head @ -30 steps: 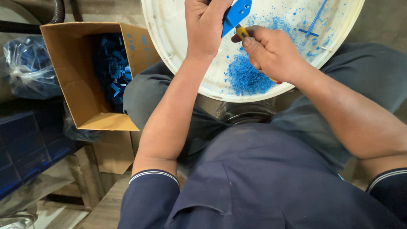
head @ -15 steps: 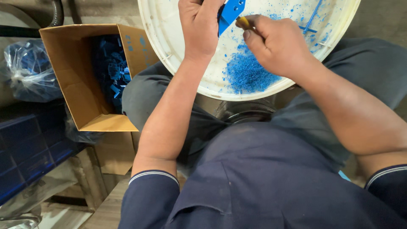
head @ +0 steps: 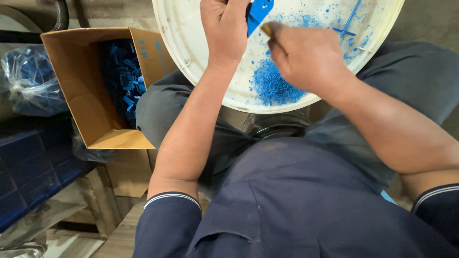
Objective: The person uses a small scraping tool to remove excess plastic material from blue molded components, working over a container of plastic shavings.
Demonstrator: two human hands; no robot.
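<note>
At the top centre of the frame, the left hand (head: 225, 29) grips a blue plastic part (head: 258, 11) over a white round tray (head: 201, 71). The right hand (head: 306, 59), blurred, closes around a yellowish tool (head: 266, 29) just beside the part, above blue shavings (head: 275, 86).

Open brown cardboard box (head: 91, 95) at left, clear plastic bag (head: 28, 81) beside it

Flat bright-blue plastic part (head: 258, 11): gripped at its left edge, tilted, upper end cut off by the frame, held over the white basin. Small tool with a yellowish-brown tip (head: 266, 29): mostly hidden in the fist, tip just below the part; contact unclear.
</note>
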